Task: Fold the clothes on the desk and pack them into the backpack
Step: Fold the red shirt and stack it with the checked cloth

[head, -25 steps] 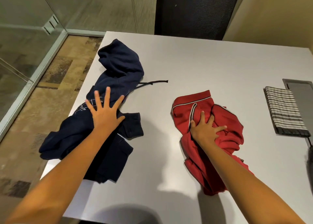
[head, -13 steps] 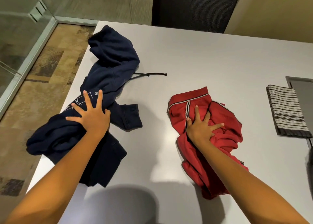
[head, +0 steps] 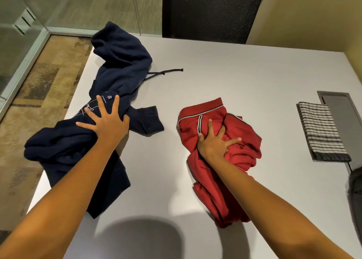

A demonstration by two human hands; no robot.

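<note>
A crumpled navy hoodie (head: 119, 67) lies along the left side of the grey desk (head: 244, 78), part of it hanging over the left edge. My left hand (head: 106, 122) presses on its middle with fingers spread, beside a white print. A bunched red garment with striped trim (head: 242, 151) lies at the desk's centre. My right hand (head: 214, 141) rests flat on it, fingers spread. At the right edge, a dark grey shape (head: 355, 192) is mostly cut off; I cannot tell if it is the backpack.
A folded checked cloth (head: 321, 129) lies at the right, partly over a grey cable hatch (head: 338, 106). The hoodie's drawstring (head: 166, 71) trails across the desk. A black chair back (head: 211, 12) stands behind the far edge. Glass wall and floor are to the left.
My left hand slid leftward over the hoodie, and the fabric bunched up toward the desk's left edge. My right hand stayed on the red garment.
</note>
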